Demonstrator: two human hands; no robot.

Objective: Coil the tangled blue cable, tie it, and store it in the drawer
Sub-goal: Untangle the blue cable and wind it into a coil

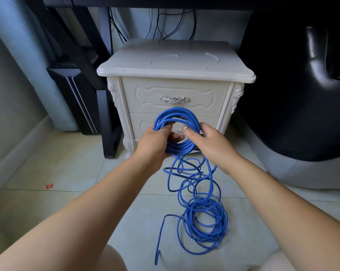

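**A:** Which step is judged to be in hand?

**B:** The coiling. Part of the blue cable (pixel 211 173) has been gathered into a round coil (pixel 175 112), which is held up in front of the white cabinet (pixel 175 61). The rest is not yet wound: it hangs from the coil and lies in a loose, tangled heap (pixel 204 227) on the tiled floor (pixel 67 173), with a free end (pixel 157 257) trailing nearest the person.

**A:** How are the hands placed?

**B:** The coil's left side is gripped by the left hand (pixel 155 142), with the fingers curled round the bundled turns. The right side is held by the right hand (pixel 206 141), its thumb laid across the turns. Neither hand is open.

**A:** And the drawers?

**B:** Both are seen shut. The upper drawer (pixel 175 90) is in full view. The lower drawer (pixel 143 122) is partly hidden behind the coil. No tie can be made out anywhere.

**A:** What is called for next?

**B:** More slack should probably be drawn up from the heap by the right hand and laid onto the coil as a fresh turn, while the turns are kept pinned by the left. Care is needed where the strands cross, since a snag could be pulled tight. Tying and storing are left for later.
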